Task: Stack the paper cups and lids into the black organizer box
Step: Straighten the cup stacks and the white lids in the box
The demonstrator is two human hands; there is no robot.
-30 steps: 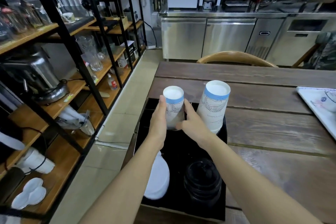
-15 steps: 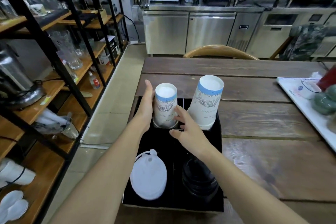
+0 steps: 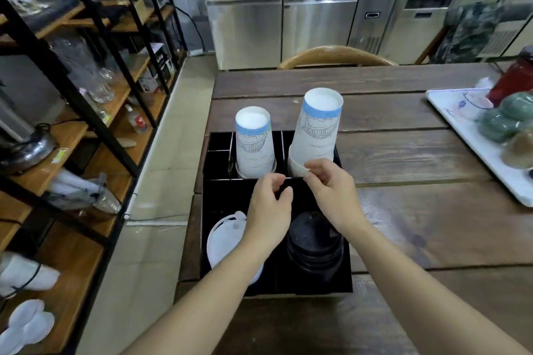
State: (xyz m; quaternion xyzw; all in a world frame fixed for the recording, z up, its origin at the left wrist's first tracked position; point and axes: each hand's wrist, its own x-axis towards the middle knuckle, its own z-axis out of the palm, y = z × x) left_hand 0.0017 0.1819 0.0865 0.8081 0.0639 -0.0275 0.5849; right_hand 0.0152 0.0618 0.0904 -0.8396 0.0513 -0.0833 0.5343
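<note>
In the black organizer box [image 3: 344,282] we see both paper cup stacks [image 3: 255,143] upright at its far end, white lids [image 3: 223,239] and black lids [image 3: 315,242] nearer; left hand [image 3: 269,210] and right hand [image 3: 334,196] hover loosely curled, holding nothing, so stacking looks finished

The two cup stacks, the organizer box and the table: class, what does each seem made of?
Cup stacks: matte white paper, printed line art, blue band. Organizer box: probably glossy black acrylic or plastic, with thin, slightly reflective dividers. Table: dark-stained wood; plank seams and grain show.
</note>
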